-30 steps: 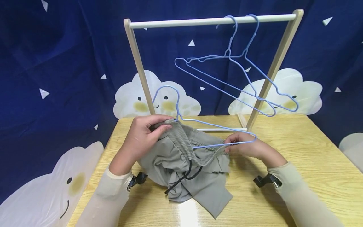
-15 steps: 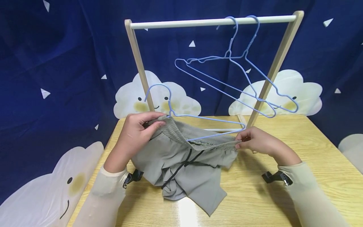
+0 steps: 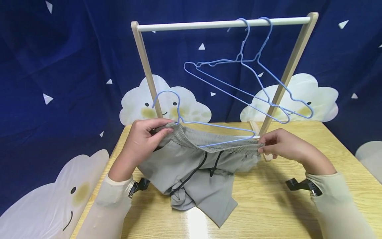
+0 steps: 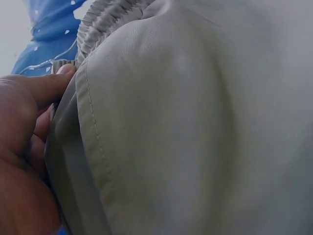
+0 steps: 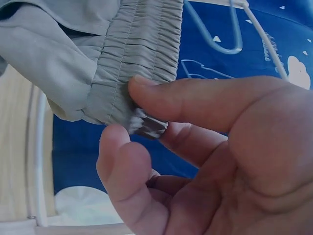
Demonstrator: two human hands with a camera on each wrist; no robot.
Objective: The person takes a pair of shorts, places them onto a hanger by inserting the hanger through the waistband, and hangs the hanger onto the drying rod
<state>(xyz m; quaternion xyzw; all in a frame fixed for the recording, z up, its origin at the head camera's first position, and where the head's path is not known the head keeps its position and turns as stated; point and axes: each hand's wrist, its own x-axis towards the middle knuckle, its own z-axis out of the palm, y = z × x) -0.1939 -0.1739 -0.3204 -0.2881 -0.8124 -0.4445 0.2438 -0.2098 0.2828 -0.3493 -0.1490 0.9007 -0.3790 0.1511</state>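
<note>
Grey shorts (image 3: 206,186) with an elastic waistband (image 5: 142,44) and a black drawstring (image 3: 191,176) hang between both hands, their legs down at the table. My left hand (image 3: 137,146) pinches the left end of the waistband, beside the neck of a blue wire hanger (image 3: 221,125). The hanger's hook stands up above the waistband, and its right end shows over the waist opening; its left part is hidden in the cloth. At the right end of the waistband, my right hand (image 3: 286,146) pinches the edge between thumb and fingers. In the left wrist view, grey cloth (image 4: 161,122) fills most of the picture.
Behind the shorts stands a wooden rack with a white rail (image 3: 209,25). Two more blue hangers (image 3: 235,61) hang on the rail's right half. The wooden table (image 3: 322,159) extends to both sides, with a dark blue cloud-print curtain (image 3: 74,49) behind it.
My right hand has moved right, drawing the waistband out wider and straighter. My left hand and the hanger shifted slightly left, then stayed put. The hanger's right end now lies over the waist opening.
</note>
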